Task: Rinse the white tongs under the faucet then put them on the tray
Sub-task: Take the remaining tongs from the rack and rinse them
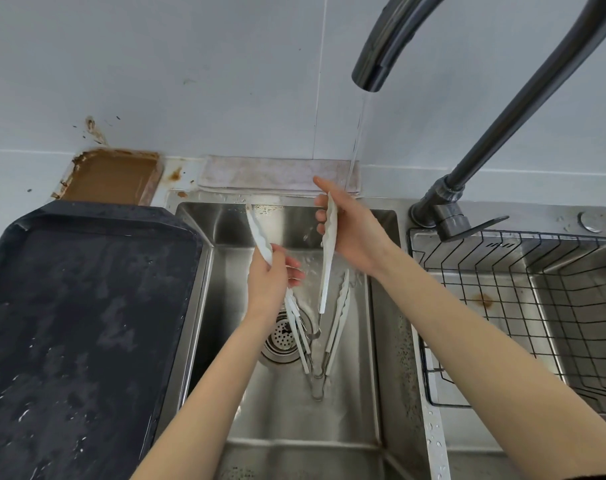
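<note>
I hold a pair of white tongs (328, 258) spread wide over the steel sink (294, 427), tips up and hinge down near the drain (282, 337). My left hand (270, 282) grips the left arm just below its scalloped tip. My right hand (353, 230) is closed on the right arm near its tip. The dark faucet spout (374, 64) hangs above, and a thin stream of water (358, 126) runs down and disappears behind my right hand. The dark wet tray (69, 306) lies left of the sink with nothing on it.
A second pair of white tongs (341, 313) lies in a V on the sink floor. A black wire basket (537, 306) sits in the right basin. A folded cloth (274, 174) and a brown stained patch (114, 174) are on the ledge behind.
</note>
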